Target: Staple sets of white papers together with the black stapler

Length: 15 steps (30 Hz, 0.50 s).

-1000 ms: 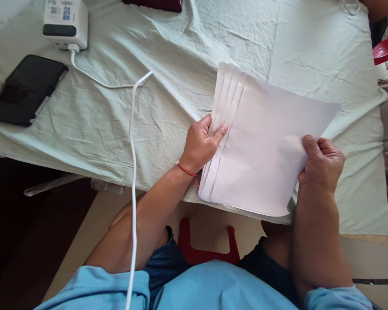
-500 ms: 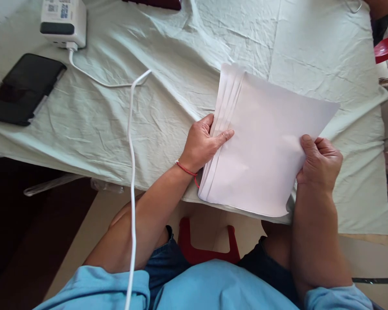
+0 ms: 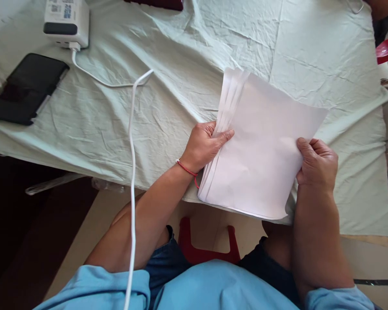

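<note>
Several white paper sheets lie fanned along their left side, held above the table's front edge. My left hand is closed on the left edge of the stack, thumb on top and fingers hidden beneath. My right hand pinches the right edge of the paper between thumb and curled fingers. The top sheet looks blank and bows slightly between my hands. A red string bracelet circles my left wrist.
A pale green cloth covers the table. At the left are a black phone and a white power adapter, from which a white cable runs towards me. A red stool is below the table edge.
My right hand has shifted slightly left, and the paper's far right corner has come in and down with it. The stack's top edge sits a little lower. My left hand keeps its hold.
</note>
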### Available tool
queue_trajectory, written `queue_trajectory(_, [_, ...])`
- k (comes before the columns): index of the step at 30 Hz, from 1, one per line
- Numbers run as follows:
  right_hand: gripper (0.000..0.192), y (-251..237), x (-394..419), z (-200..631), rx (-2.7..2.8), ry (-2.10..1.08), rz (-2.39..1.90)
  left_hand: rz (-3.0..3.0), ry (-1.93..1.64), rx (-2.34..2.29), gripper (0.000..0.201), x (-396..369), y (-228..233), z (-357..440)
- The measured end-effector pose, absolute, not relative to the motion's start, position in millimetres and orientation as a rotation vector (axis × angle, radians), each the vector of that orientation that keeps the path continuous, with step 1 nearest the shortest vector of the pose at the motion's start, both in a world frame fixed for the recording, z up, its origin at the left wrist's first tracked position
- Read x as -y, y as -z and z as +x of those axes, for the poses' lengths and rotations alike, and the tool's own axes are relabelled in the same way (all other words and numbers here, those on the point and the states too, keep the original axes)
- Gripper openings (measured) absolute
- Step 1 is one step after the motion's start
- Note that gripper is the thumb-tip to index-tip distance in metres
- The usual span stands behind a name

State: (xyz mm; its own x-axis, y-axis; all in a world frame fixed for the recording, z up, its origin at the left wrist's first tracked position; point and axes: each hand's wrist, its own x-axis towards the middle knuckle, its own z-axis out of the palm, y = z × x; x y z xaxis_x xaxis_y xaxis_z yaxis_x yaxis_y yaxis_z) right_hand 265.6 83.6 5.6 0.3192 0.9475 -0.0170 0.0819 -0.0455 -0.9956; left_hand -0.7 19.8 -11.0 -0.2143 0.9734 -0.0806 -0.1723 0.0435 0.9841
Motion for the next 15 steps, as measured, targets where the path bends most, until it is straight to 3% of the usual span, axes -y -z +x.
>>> queue_trajectory(8, [0.044, 2.2, -85.6, 271.9, 1.121, -1.047, -1.387, 0.823, -1.479, -1.246, 0.038, -20.4, 11.6, -1.4])
queue_trajectory(15, [0.041, 1.4, -84.2, 271.0, 1.21, -1.079, -1.417, 0.747, -1.532, -1.256, 0.034, -21.2, 10.7, -1.9])
